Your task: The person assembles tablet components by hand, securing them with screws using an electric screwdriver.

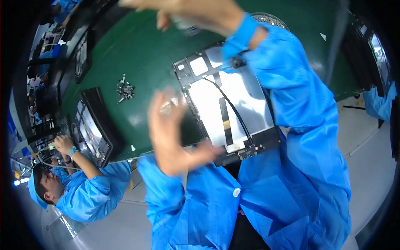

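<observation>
Spread wide in the left hand (166,143), with thumb near the dark-framed silver panel (208,106) (lying at the near edge of the green table (139,62)). Farther out, beyond heaped small parts (125,90), blurred at the right hand (196,11): cannot tell finger spread.

Head-worn fisheye looks down, near bench (141,58).

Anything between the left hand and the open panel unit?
Nothing visible. The left hand, blurred, overlaps the lower left edge of the open panel unit in this view; contact can't be told. The right sleeve crosses only its upper right part, away from that hand.
</observation>
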Available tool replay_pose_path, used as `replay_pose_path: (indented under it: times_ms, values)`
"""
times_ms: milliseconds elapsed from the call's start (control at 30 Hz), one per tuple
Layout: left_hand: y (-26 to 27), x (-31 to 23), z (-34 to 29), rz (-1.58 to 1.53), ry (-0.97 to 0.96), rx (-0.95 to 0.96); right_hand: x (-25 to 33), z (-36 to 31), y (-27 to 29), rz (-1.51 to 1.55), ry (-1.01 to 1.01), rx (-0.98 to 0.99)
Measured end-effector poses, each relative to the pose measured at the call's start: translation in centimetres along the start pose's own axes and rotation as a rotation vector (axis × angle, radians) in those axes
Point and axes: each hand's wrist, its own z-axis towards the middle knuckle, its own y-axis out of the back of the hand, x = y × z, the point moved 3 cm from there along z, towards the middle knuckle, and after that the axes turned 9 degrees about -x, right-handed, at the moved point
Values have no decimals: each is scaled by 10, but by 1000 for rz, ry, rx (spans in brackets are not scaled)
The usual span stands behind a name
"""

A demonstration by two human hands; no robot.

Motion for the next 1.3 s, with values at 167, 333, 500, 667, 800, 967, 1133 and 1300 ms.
replay_pose_path:
  times_ms: [167,333,500,667,800,967,1133,1300]
  values:
    - [-32,-53,-50,143,68,203,16,6,80,-174,-44,-157]
    - [-35,-11,-16,302,30,-30,48,-14,125,-187,-79,-381]
    - [-54,69,85,531,-163,-195,54,-25,170,-205,-71,-545]
    - [-74,164,182,550,-182,-307,40,-32,165,-247,-180,-402]
    - [-83,218,233,442,-143,-359,29,-35,144,-222,-125,-245]
    - [-87,249,254,324,-12,-287,19,-37,133,-154,-63,-196]
    - [-78,184,195,436,-213,-466,13,-44,122,-135,-90,-170]
    - [-51,92,116,361,-347,-259,19,-47,105,-41,-252,-175]
